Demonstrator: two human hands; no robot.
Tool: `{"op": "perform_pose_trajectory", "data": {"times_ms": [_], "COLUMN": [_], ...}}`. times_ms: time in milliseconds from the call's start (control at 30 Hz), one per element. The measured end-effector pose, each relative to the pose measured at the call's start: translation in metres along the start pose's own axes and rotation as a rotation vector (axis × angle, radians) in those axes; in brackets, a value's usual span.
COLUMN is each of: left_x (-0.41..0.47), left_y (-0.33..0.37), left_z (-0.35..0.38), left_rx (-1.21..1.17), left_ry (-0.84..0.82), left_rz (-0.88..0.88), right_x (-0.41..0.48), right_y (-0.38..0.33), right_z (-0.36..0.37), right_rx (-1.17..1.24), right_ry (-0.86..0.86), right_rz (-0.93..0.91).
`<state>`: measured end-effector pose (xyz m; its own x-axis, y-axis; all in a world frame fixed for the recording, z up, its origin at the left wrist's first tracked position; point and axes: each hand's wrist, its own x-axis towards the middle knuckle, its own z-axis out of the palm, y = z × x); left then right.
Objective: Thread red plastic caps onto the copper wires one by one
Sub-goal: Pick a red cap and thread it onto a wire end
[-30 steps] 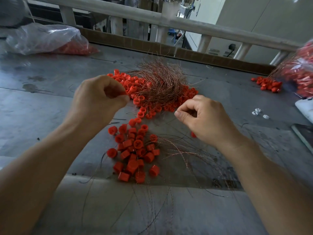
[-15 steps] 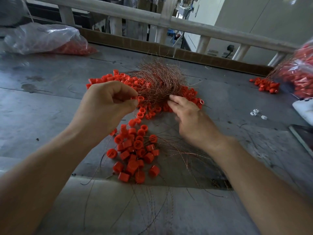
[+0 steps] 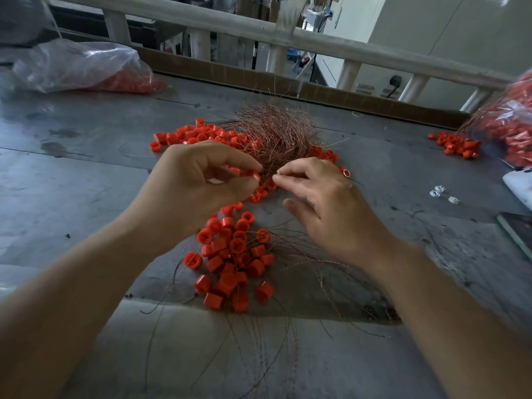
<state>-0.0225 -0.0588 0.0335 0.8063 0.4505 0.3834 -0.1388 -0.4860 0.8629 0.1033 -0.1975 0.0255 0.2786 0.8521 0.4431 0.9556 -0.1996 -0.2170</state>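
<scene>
Grey, scuffed tabletop (image 3: 86,180) runs under both hands, with a pale railing (image 3: 316,43) behind it. The left hand (image 3: 198,188) pinches one red cap (image 3: 255,175) between thumb and forefinger, its other fingers curled in behind. Just beside that cap, the right hand (image 3: 325,203) presses thumb and forefinger tips together, seemingly on a single wire strand too fine to make out; its other fingers hang loose. Just beyond both hands sits the copper wire tangle (image 3: 276,133), with loose caps (image 3: 187,135) around it. Nearer the wrists lies a cap pile (image 3: 233,254) with wires trailing from it, probably finished pieces. The cap looks light, rigid and smooth, apt to roll or pop out of a pinch, so it is best held across its outer wall with the bore left clear. The strand is likely springy and quick to buckle, so it is best gripped close to its tip.
</scene>
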Motion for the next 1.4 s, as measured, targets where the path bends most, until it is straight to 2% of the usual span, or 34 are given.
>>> {"op": "perform_pose_trajectory", "data": {"times_ms": [167, 267, 433, 567, 700, 800, 967, 1400], "left_x": [-0.004, -0.003, -0.001, -0.003, -0.004, -0.004, -0.001, -0.001], "left_y": [0.004, 0.003, 0.003, 0.006, 0.008, 0.008, 0.002, 0.003], "left_z": [0.003, 0.004, 0.001, 0.002, 0.003, 0.002, 0.001, 0.005], "left_rx": [-0.111, -0.235, -0.468, -0.556, -0.641, -0.665, -0.571, -0.745], "left_ry": [-0.156, -0.136, -0.160, -0.179, -0.193, -0.174, -0.119, -0.183], "left_rz": [0.089, 0.042, -0.006, -0.013, -0.042, -0.056, -0.136, -0.247], "right_x": [-0.003, -0.004, -0.005, -0.005, -0.006, -0.006, -0.006, -0.007], "right_y": [-0.012, -0.013, -0.014, -0.014, -0.014, -0.014, -0.011, -0.017], "right_z": [-0.002, -0.002, -0.004, -0.003, -0.001, -0.006, -0.016, -0.020], "right_rx": [0.025, 0.063, 0.337, 0.434, 0.449, 0.468, 0.385, 0.362], "right_ry": [0.002, 0.009, 0.095, 0.133, 0.176, 0.289, 0.480, 0.431], "right_rz": [-0.130, -0.162, -0.051, 0.008, -0.017, -0.018, -0.015, 0.015]}}
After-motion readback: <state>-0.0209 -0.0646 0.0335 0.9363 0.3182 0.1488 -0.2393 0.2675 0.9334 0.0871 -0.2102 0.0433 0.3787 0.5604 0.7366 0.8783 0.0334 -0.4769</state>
